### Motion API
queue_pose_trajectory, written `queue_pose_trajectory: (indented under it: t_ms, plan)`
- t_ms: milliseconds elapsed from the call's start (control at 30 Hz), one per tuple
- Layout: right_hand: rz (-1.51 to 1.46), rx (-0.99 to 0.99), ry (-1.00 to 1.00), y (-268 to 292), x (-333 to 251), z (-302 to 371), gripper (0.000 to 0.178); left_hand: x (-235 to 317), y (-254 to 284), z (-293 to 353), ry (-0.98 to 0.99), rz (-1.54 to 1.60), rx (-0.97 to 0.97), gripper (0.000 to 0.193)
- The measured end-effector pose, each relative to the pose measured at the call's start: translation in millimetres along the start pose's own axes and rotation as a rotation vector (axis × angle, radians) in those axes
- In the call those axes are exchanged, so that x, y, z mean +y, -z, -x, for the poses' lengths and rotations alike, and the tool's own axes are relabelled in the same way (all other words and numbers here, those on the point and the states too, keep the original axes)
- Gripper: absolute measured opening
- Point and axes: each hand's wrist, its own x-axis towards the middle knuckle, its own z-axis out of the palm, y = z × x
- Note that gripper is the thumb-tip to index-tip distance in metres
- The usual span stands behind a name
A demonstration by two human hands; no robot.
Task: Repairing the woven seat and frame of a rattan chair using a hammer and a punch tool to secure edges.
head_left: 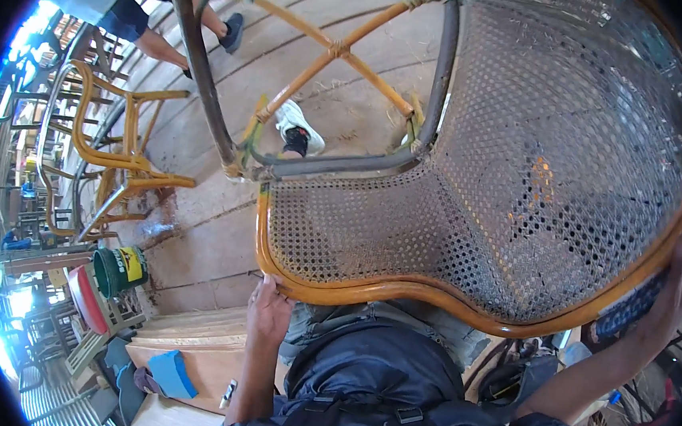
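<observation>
A rattan chair (431, 293) lies across my front, its woven cane mesh (372, 223) framed by a curved orange-brown rim. Its dark leg frame (345, 165), cross-braced with lashed rattan poles, points away from me at the top left. With its fingers closed round the rim's near left corner, my left hand (269, 311) holds the chair. Farther right, my right hand (678, 291) grips the rim's right side; the rim partly hides its fingers.
Other rattan chair frames (125, 160) stand to the left. A green bucket (118, 272), a red round-topped item (87, 299) and a blue piece (172, 373) are at lower left. Beyond the chair stands another person (128, 16). A wooden board (196, 326) lies beside my left arm.
</observation>
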Motion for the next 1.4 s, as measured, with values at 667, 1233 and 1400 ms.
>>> queue_pose_trajectory:
  t_ms: [667,1233,1400]
  plan:
    - [0.299,0.369,-0.364,23,-16,32,0.035,-75,-193,-216,-0.196,-0.962,-0.312,0.021]
    - [0.06,-1.182,-0.344,-206,-32,111,0.025,-121,-196,-228,-0.295,-0.885,-0.242,0.024]
    - [0.092,-1.205,-0.363,-210,-32,109,0.025,-138,-204,-223,-0.279,-0.819,-0.146,0.025]
